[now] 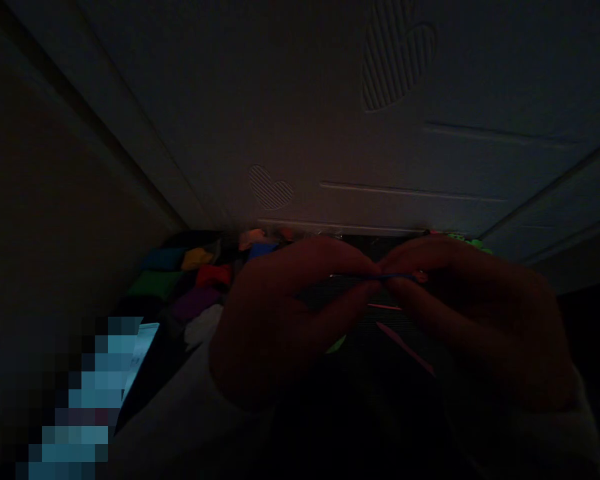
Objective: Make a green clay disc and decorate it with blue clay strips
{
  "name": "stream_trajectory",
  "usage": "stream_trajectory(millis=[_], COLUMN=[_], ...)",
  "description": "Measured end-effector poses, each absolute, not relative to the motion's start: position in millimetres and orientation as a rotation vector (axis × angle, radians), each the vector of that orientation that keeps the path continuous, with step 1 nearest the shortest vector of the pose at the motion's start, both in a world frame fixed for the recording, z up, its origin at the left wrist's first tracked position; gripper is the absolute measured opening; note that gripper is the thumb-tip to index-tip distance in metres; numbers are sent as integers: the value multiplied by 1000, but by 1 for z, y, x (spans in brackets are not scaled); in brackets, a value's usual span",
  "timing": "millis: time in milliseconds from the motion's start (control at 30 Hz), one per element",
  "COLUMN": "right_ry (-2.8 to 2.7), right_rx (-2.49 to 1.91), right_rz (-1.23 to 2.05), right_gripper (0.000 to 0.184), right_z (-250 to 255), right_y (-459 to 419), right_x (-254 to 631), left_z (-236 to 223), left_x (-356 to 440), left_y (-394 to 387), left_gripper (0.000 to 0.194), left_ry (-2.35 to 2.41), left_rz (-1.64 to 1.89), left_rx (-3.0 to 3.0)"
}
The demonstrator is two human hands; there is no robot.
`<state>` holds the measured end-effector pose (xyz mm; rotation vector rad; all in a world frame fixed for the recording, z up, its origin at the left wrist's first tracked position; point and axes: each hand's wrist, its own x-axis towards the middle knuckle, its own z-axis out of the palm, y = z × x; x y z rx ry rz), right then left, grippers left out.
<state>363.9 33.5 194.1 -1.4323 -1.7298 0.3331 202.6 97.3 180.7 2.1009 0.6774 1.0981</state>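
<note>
The light is very dim. My left hand [300, 320] and my right hand [475, 320] meet at the fingertips in the middle of the view. Both are pinched on a thin blue rod [400, 275], which lies nearly level between them. Its left end narrows to a fine, shiny tip. At the right end, near my right fingers, is a small roundish orange-pink lump [420, 275]; its kind is too dark to make out. Below the hands lie a pink pointed modelling tool [405, 348] and a thin pinkish stick [385, 307]. A light green piece [336, 345] shows under my left hand.
Left of my hands lie several soft coloured packets, among them a green one [155, 283], a red one [214, 275] and a purple one [197, 303]. A pale wall panel [305, 133] with raised hearts stands behind. A lit, pixelated screen [90, 393] is at lower left.
</note>
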Motion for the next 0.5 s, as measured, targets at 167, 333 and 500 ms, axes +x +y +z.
stream_trajectory(millis=[167, 333, 500], right_ry=[-1741, -1710, -1681], right_rx=[-1432, -1438, -1441], right_rz=[340, 334, 318], right_gripper=[8, 11, 8], right_z=[193, 192, 191], right_y=[33, 33, 32], right_x=[365, 366, 366], left_z=[181, 180, 181], left_x=[203, 201, 201], left_y=[97, 96, 96], left_gripper=[13, 15, 13], left_ry=[683, 719, 760], left_rz=[1088, 1077, 1068], left_rx=[2100, 2070, 2084])
